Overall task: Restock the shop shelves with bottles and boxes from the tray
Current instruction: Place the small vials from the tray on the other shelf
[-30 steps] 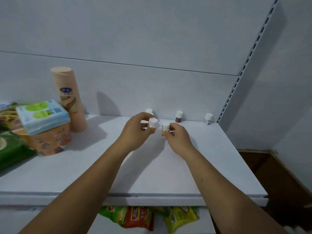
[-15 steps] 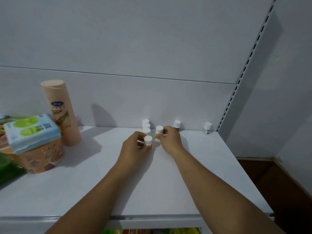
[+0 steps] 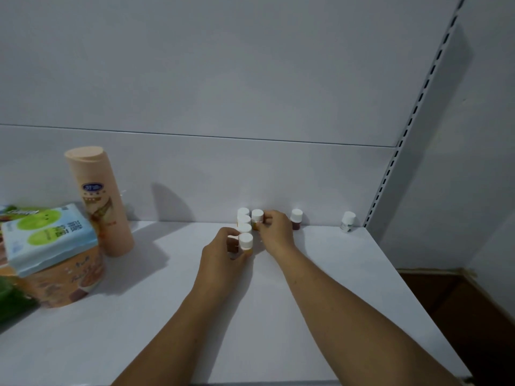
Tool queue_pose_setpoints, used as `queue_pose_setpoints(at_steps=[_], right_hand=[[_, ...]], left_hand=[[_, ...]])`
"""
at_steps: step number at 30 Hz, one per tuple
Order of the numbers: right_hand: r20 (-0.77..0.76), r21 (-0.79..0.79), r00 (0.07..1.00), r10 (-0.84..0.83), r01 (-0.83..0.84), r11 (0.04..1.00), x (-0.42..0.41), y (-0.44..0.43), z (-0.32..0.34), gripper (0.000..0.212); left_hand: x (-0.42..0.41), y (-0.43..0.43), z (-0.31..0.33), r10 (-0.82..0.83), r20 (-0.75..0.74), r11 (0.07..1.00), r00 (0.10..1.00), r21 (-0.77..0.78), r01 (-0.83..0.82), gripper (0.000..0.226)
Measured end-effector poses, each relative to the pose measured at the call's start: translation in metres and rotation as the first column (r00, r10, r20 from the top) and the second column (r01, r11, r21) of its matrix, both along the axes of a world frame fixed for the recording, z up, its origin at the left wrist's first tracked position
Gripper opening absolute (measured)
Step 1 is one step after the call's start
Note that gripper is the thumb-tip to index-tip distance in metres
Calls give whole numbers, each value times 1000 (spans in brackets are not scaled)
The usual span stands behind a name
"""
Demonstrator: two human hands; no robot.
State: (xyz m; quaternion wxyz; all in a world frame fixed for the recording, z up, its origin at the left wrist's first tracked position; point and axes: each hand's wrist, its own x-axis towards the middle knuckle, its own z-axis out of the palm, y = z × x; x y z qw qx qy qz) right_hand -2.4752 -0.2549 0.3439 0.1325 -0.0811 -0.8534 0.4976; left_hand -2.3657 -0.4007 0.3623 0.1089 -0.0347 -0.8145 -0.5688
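Observation:
Several small white-capped bottles stand on the white shelf (image 3: 320,288) near the back wall. My left hand (image 3: 223,253) grips the nearest bottle (image 3: 246,241) at the front of a short row (image 3: 243,220) running toward the wall. My right hand (image 3: 276,232) pinches another white-capped bottle (image 3: 257,217) just right of that row, close to the wall. A dark red bottle (image 3: 296,218) stands right of my right hand. A white bottle with a green label (image 3: 347,221) stands alone near the right upright. The tray is out of view.
A tall peach tube (image 3: 97,199) stands at the back left. In front of it a blue-and-green tissue pack (image 3: 47,235) lies on an orange tub (image 3: 67,282). Green packets (image 3: 11,299) sit at the far left edge. A slotted upright (image 3: 412,118) bounds the shelf's right side.
Both hands have moved away from me toward the back wall with their bottles, lowering them onto the shelf beside the row. The camera has tilted up, hiding the lower shelf.

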Motion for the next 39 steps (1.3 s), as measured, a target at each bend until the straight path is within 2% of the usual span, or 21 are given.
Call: queue_pose_setpoints(at_steps=[6, 19, 31, 33, 35, 39], right_hand=[[9, -35, 1000, -30, 30, 999, 0, 1, -2, 26], [36, -121, 998, -60, 64, 991, 9, 4, -3, 30], [88, 25, 996, 35, -37, 999, 79, 5, 29, 40], [95, 19, 993, 73, -75, 997, 102, 9, 40, 41], [111, 28, 985, 134, -138, 990, 128, 17, 49, 41], [91, 202, 972, 215, -230, 952, 195, 40, 68, 42]], left_hand=[[-8, -4, -7, -16, -7, 999, 1000, -34, 16, 26], [-13, -6, -12, -30, 4, 998, 1000, -55, 30, 34], [-11, -7, -7, -3, 0, 994, 1000, -110, 3, 49], [-7, -10, -4, -4, -53, 982, 999, -187, -6, 52], [2, -15, 6, -6, -100, 937, 995, -349, -29, 54], [42, -23, 38, -73, -239, 857, 968, -511, -61, 58]])
